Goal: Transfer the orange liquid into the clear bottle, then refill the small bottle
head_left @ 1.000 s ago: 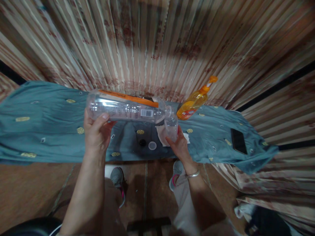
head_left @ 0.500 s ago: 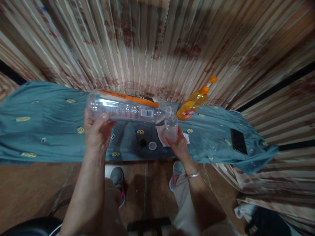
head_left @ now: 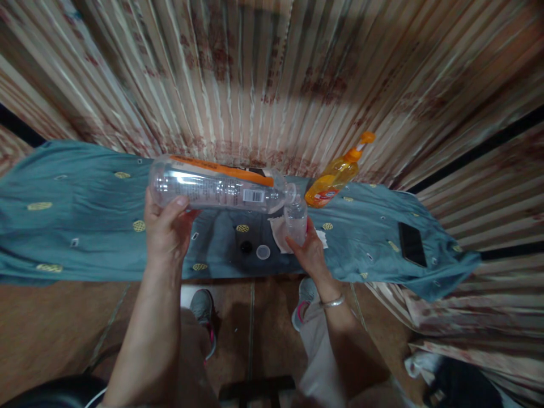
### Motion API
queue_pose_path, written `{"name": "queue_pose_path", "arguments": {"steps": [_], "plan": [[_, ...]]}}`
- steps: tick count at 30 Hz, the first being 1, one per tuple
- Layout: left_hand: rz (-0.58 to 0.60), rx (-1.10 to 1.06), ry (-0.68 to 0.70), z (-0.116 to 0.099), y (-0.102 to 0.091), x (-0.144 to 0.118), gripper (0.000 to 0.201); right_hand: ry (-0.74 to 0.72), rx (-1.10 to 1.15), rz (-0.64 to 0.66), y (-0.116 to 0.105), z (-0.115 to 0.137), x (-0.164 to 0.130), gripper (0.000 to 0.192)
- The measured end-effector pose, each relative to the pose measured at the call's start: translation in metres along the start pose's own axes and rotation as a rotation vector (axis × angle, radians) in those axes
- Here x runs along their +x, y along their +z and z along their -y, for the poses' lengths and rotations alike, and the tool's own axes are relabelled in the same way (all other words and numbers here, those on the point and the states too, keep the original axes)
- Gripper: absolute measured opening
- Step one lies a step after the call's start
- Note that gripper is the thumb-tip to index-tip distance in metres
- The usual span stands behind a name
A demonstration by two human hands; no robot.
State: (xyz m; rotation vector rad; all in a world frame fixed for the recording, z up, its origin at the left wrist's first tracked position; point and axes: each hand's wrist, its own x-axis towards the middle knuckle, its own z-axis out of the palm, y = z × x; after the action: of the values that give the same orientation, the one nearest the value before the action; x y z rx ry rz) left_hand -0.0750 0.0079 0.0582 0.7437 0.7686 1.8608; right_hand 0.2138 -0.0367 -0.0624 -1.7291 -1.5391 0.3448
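Observation:
My left hand [head_left: 166, 232] grips the base end of a large clear plastic bottle [head_left: 216, 185] with an orange label, held almost level with its open neck pointing right. Its mouth rests over the top of a small clear bottle [head_left: 296, 221], which my right hand [head_left: 312, 253] holds upright above the table. Below them, on the blue-green cloth [head_left: 76, 226], lie a black cap [head_left: 246, 246] and a clear cap [head_left: 263, 251], next to a white paper [head_left: 278, 233].
An orange pump bottle [head_left: 335, 177] stands at the back of the table, right of the bottles. A black phone [head_left: 412, 244] lies on the cloth at the right. Striped curtains [head_left: 263, 73] hang behind. My shoes [head_left: 204, 309] show below the table edge.

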Motion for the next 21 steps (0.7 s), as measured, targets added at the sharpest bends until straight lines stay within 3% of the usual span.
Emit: {"name": "queue_pose_path", "arguments": {"steps": [21], "plan": [[0.036,0.01,0.001,0.0005,-0.003,0.0005,0.053,0.004,0.001,0.012,-0.0009,0.0012,0.0004,0.082]]}}
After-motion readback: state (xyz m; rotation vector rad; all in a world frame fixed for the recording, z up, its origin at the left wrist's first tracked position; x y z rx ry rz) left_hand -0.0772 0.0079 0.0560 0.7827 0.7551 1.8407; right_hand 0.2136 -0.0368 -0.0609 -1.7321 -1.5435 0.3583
